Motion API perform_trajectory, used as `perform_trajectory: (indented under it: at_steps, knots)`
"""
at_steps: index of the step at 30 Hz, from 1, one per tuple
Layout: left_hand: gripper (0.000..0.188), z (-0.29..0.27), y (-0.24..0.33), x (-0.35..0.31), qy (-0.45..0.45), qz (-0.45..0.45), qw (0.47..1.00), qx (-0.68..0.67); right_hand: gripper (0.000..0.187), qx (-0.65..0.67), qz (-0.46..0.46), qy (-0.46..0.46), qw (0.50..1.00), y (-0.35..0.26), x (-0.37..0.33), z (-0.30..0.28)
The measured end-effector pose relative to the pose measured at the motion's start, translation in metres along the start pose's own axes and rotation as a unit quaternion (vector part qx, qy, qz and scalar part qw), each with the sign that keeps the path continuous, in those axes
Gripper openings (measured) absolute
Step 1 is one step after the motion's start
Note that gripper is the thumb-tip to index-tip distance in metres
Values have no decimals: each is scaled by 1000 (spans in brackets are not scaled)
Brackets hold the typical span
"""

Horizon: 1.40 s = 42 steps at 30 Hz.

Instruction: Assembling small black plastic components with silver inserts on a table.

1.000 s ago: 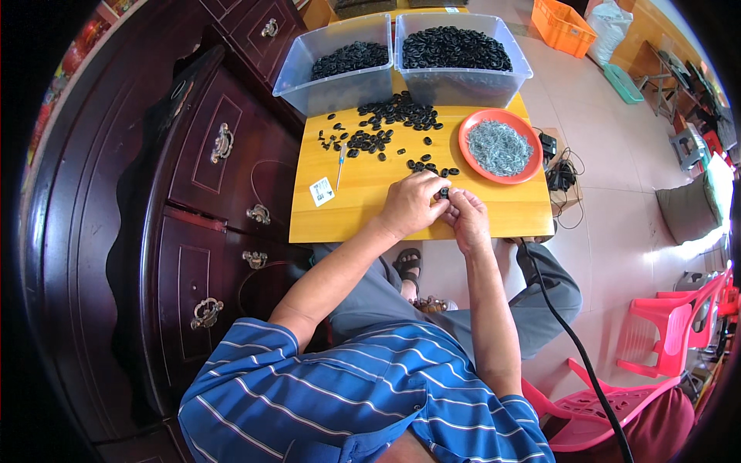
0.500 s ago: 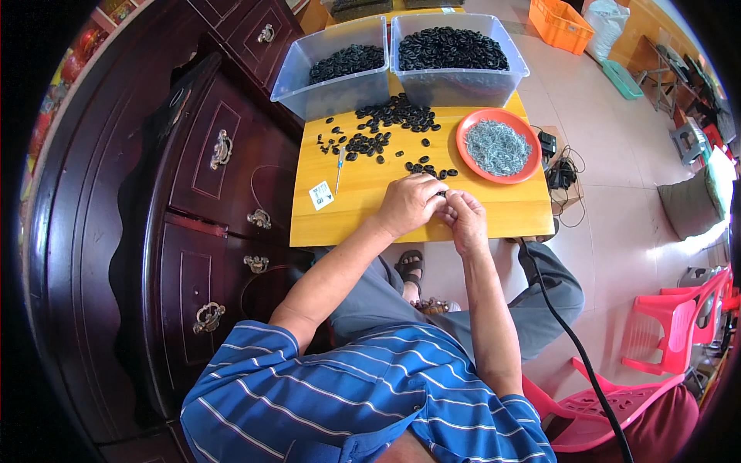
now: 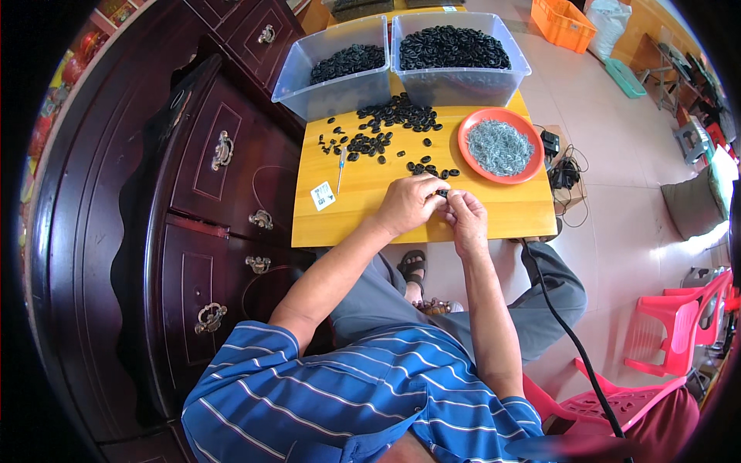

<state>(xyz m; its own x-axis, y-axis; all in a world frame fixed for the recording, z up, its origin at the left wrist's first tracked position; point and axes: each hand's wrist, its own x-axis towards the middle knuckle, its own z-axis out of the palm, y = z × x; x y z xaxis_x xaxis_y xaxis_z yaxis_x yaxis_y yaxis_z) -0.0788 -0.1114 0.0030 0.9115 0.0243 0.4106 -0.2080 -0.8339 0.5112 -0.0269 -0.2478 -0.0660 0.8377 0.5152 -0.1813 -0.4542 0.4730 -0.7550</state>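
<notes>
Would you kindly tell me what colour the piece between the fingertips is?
The piece looks black where it shows, in the head view.

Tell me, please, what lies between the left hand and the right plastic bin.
Black oval pieces, scattered on the yellow wooden table, as the head view shows.

A small, dark black piece (image 3: 442,194) was pinched between the left hand (image 3: 407,204) and the right hand (image 3: 468,219), over the yellow wooden table (image 3: 355,224). Its outline and tilt were largely hidden by both hands.
</notes>
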Motion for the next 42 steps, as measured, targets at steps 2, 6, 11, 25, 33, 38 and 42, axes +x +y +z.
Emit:
perform_trajectory:
  at_steps: [2,6,11,25,33,38,42]
  knots:
    - [17,2,-2,1,9,5,1000,-7,16,-4,-1,0,1000,1,1,-1]
    - [22,1,1,2,17,23,1000,-9,16,-5,-9,3,1000,3,2,-3]
    - [19,-12,9,5,-43,-35,998,-32,17,-35,-16,0,999,4,4,-1]
    - [15,-96,-73,63,-47,-150,985,67,14,-152,-3,-73,986,-3,-3,4]
    - [47,-148,-94,95,94,-147,983,55,13,-107,15,-58,992,-4,2,-2]
    - [21,-80,-109,29,-39,-228,972,39,13,-107,4,-51,993,-6,1,4]
    - [24,-46,-101,18,-43,-187,978,79,15,-103,15,-37,994,-8,1,1]
